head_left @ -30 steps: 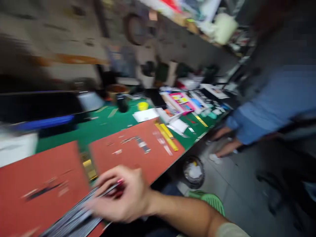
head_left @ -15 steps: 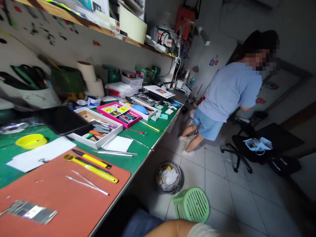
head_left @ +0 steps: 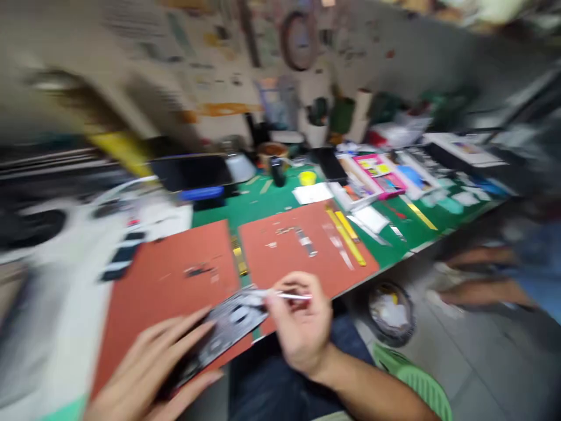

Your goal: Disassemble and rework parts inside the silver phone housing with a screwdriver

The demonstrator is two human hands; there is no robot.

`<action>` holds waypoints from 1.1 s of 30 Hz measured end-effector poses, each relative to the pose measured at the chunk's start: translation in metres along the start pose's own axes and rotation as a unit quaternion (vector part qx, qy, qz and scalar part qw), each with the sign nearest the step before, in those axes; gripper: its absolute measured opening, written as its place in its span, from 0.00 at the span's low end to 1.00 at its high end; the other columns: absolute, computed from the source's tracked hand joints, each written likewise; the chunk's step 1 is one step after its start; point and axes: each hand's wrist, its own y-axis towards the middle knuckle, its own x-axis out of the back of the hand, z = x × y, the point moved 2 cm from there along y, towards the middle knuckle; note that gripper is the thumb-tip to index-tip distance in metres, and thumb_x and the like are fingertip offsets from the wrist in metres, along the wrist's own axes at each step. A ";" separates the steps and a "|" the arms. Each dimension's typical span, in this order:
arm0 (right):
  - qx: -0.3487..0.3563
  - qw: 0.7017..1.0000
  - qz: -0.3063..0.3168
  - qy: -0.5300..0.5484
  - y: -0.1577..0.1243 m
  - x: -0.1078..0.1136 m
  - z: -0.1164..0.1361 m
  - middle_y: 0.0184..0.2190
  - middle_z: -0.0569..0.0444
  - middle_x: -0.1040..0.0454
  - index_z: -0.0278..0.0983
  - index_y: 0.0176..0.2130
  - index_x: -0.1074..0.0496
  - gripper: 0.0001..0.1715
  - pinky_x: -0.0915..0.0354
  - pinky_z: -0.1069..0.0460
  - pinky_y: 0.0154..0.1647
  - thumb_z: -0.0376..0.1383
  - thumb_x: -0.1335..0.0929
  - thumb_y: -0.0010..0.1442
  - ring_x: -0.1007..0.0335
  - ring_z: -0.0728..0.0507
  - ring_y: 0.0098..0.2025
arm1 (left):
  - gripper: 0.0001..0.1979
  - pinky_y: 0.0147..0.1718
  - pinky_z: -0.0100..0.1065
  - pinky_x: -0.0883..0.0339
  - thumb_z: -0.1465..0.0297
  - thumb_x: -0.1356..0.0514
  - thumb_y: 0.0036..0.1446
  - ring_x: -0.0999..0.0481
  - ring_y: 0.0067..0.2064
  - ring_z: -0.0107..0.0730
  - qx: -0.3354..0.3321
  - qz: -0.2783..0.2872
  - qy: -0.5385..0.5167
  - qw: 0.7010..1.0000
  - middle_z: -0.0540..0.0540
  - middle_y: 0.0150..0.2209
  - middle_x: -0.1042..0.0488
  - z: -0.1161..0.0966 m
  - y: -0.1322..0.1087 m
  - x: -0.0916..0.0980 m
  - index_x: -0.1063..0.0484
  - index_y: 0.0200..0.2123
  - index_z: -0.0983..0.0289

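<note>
My left hand (head_left: 162, 365) holds a dark, flat device (head_left: 232, 327), which looks like an opened phone with its inner parts showing. Fingers lie over its far edge and the thumb is at its near side. In a pinch, my right hand (head_left: 300, 324) grips a slim silvery tool (head_left: 294, 296); blur hides its exact kind. The tool's tip is at the device's right end, but I cannot tell if it touches. Both hands are over the front edge of the left red-brown mat (head_left: 170, 245). Small dark parts (head_left: 199, 271) lie on that mat.
On the right mat (head_left: 272, 257) lie a small board-like part (head_left: 305, 242), yellow-handled tools (head_left: 350, 240) and tweezers (head_left: 337, 245). Trays of tools (head_left: 353, 202) stand behind. A waste bin (head_left: 392, 313) and green stool (head_left: 416, 380) are on the floor; a person's legs (head_left: 486, 289) show at right.
The view has swung left and down from the room's right side to the bench. Both hands, the device and the slim tool have come into view.
</note>
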 end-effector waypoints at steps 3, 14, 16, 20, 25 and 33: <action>0.037 0.999 -0.010 -0.034 -0.018 0.017 0.007 0.37 0.52 0.17 0.39 0.52 0.26 0.12 0.19 0.54 0.39 0.32 0.27 0.69 0.16 0.46 0.37 | 0.29 0.53 0.50 0.18 0.62 0.34 0.70 0.23 0.61 0.53 0.047 0.061 0.059 0.995 0.60 0.65 0.23 -0.013 -0.021 0.018 0.32 0.72 0.53; 0.236 0.949 0.027 -0.208 -0.051 0.023 0.012 0.40 0.50 0.18 0.39 0.58 0.25 0.31 0.19 0.43 0.35 0.20 0.24 0.59 0.19 0.40 0.38 | 0.21 0.48 0.49 0.19 0.67 0.33 0.69 0.23 0.51 0.48 0.042 -0.002 0.023 0.999 0.68 0.60 0.20 -0.039 -0.005 0.010 0.28 0.62 0.67; 0.251 0.940 0.052 -0.225 -0.050 0.022 0.011 0.41 0.50 0.19 0.39 0.61 0.27 0.35 0.19 0.43 0.36 0.19 0.24 0.58 0.18 0.40 0.39 | 0.22 0.45 0.47 0.19 0.66 0.33 0.69 0.23 0.48 0.46 0.042 -0.018 0.020 0.999 0.68 0.57 0.19 -0.039 -0.005 0.007 0.27 0.62 0.66; 0.265 0.926 0.079 -0.258 -0.049 0.019 0.010 0.42 0.49 0.19 0.40 0.63 0.28 0.36 0.19 0.44 0.35 0.20 0.24 0.60 0.18 0.40 0.40 | 0.22 0.44 0.47 0.20 0.66 0.32 0.68 0.23 0.46 0.45 0.046 -0.029 0.017 0.998 0.66 0.57 0.18 -0.037 -0.005 0.004 0.26 0.62 0.65; 0.276 0.914 0.112 -0.277 -0.048 0.015 0.009 0.41 0.49 0.19 0.40 0.63 0.30 0.34 0.18 0.45 0.36 0.22 0.24 0.62 0.18 0.41 0.40 | 0.21 0.45 0.47 0.20 0.65 0.32 0.68 0.23 0.47 0.46 0.045 -0.022 0.028 0.998 0.66 0.58 0.18 -0.037 -0.007 0.002 0.27 0.60 0.67; 0.278 0.906 0.134 -0.290 -0.045 0.012 0.012 0.41 0.50 0.20 0.40 0.63 0.32 0.34 0.19 0.46 0.36 0.22 0.25 0.63 0.20 0.42 0.40 | 0.22 0.46 0.47 0.22 0.63 0.33 0.70 0.26 0.48 0.46 0.039 -0.008 0.031 0.999 0.64 0.60 0.19 -0.034 -0.012 -0.002 0.29 0.61 0.67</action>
